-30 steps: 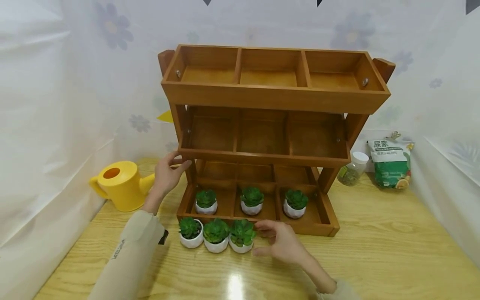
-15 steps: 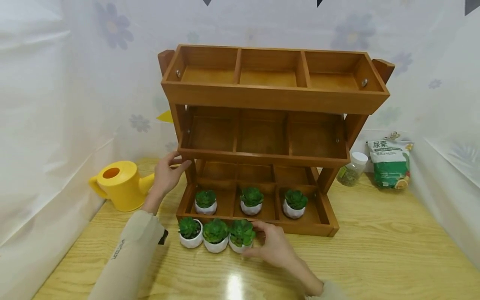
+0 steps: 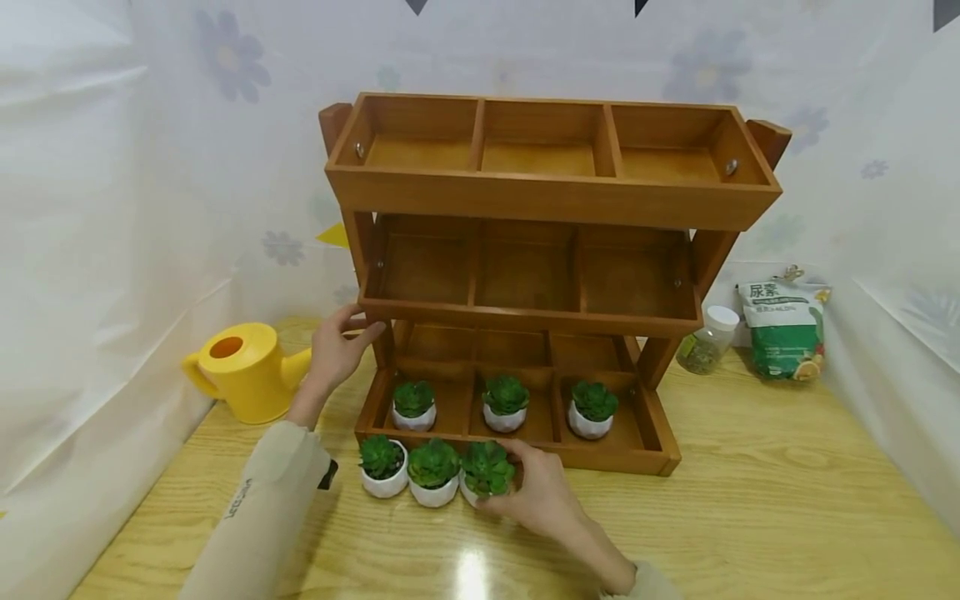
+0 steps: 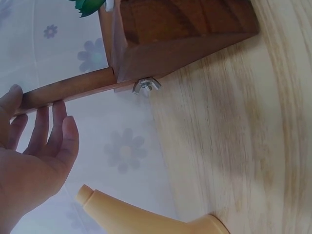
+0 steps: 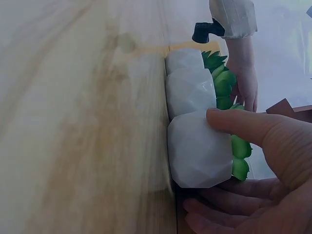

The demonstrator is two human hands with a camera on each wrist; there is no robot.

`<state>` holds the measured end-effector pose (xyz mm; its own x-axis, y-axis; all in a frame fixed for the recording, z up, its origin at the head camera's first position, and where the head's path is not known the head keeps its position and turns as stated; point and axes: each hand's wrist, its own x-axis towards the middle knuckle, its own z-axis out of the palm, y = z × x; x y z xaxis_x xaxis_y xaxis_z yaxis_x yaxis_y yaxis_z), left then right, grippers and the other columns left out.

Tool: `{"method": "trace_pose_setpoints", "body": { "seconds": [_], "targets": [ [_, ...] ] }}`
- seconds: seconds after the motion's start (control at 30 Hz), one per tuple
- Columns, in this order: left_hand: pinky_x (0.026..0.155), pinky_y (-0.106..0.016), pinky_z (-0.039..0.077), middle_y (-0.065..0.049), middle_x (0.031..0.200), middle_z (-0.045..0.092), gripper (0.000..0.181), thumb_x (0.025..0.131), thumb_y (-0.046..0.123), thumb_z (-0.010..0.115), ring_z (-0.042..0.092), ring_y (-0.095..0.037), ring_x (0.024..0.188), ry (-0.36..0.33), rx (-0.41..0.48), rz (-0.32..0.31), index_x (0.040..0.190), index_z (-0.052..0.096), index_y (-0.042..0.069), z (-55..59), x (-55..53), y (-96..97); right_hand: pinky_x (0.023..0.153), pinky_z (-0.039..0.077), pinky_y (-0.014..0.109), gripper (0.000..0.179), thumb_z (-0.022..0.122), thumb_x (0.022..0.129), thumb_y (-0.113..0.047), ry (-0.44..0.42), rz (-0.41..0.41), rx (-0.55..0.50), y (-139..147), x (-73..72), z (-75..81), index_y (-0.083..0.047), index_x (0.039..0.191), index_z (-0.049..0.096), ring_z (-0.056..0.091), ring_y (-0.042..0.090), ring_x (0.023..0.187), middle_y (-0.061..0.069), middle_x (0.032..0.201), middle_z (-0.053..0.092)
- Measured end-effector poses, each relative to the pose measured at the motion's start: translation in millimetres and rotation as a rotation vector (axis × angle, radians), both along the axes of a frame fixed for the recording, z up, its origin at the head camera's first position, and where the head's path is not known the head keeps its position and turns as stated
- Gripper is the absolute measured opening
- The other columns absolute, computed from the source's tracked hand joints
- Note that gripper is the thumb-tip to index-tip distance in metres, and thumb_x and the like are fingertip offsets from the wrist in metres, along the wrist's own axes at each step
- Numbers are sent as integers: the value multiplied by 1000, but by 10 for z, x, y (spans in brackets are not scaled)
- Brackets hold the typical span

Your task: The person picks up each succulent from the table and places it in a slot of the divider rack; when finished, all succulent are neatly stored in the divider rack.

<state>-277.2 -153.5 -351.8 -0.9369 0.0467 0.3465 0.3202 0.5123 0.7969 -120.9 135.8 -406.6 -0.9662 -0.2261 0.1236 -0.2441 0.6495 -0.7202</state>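
My right hand (image 3: 546, 497) grips a small potted succulent (image 3: 487, 468), the rightmost of three lined up before the wooden plant stand (image 3: 551, 198). In the right wrist view its thumb presses the white faceted pot (image 5: 197, 153), fingers behind it; the pot stands on the table. Touching it on the left is a middle succulent (image 3: 433, 467), then a left one (image 3: 382, 468). My left hand (image 3: 335, 354) holds the stand's left leg (image 4: 73, 88), thumb on one side and fingers on the other. Three more succulents, left (image 3: 413, 406), centre (image 3: 506, 403) and right (image 3: 592, 410), sit in the bottom tier's compartments.
A yellow watering can (image 3: 251, 375) stands left, its spout close to my left forearm. Right of the stand are a white-lidded jar (image 3: 707, 340) and a green-and-white bag (image 3: 784, 329). A metal wing nut (image 4: 146, 85) juts from the stand's side. The table (image 3: 780, 500) extends right.
My right hand has moved left from beside the rightmost front succulent and closed its thumb and fingers around the pot. The left hand has stayed on the leg.
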Motion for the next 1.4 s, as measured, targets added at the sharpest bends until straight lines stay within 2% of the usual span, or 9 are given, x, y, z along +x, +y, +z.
{"method": "trace_pose_setpoints", "body": {
  "seconds": [0.23,0.43,0.5,0.7,0.87,0.97,1.17,1.4],
  "targets": [
    [91,-52,50,-22,128,56,48,94,28,63,58,-39,111,-27,-12,-63,136,52,5,15,-8,-60,76,53,38,72,90,63,-31,-42,16,-31,45,14,20,-5,123,60,61,21,93,5,106,66],
    [91,-53,49,-25,133,52,58,95,29,62,55,-41,115,-71,-45,-114,144,43,7,75,-2,-137,80,52,42,73,91,61,-31,-62,24,-52,75,4,16,-6,123,62,59,21,95,5,108,65],
    [91,-54,49,-25,135,50,59,95,28,62,54,-42,117,-61,-44,-127,146,40,7,105,-2,-138,79,53,41,72,92,60,-31,-56,19,-51,90,-2,1,-6,121,63,60,21,94,4,106,66],
    [90,-54,50,-22,138,48,60,94,20,64,52,-40,119,6,-62,-137,147,40,7,145,-39,-142,72,55,31,67,91,60,-31,-34,11,-92,159,-3,-20,-7,117,65,64,18,87,4,103,68],
    [88,-53,51,-21,138,49,59,94,20,64,54,-39,117,10,-85,-120,146,40,8,148,-35,-126,69,55,27,65,89,64,-32,-83,15,-135,244,13,3,-7,119,64,65,15,85,3,103,68],
    [87,-53,51,-21,138,49,59,94,20,64,54,-39,117,13,-94,-113,146,40,7,141,-33,-119,68,55,25,62,88,66,-28,-122,39,-207,283,23,25,-6,119,63,66,16,87,4,104,67],
    [87,-52,52,-22,137,49,59,94,19,63,54,-39,117,17,-92,-106,147,39,6,121,-29,-117,73,57,26,55,87,69,-17,-176,70,-388,327,27,180,-3,117,63,66,19,91,8,106,66],
    [88,-53,51,-22,138,48,58,95,20,62,53,-39,119,25,-96,-111,146,40,6,128,-23,-116,74,57,31,57,84,73,-14,-165,56,-462,419,-16,531,0,123,58,65,23,92,13,110,63]
  ]
}}
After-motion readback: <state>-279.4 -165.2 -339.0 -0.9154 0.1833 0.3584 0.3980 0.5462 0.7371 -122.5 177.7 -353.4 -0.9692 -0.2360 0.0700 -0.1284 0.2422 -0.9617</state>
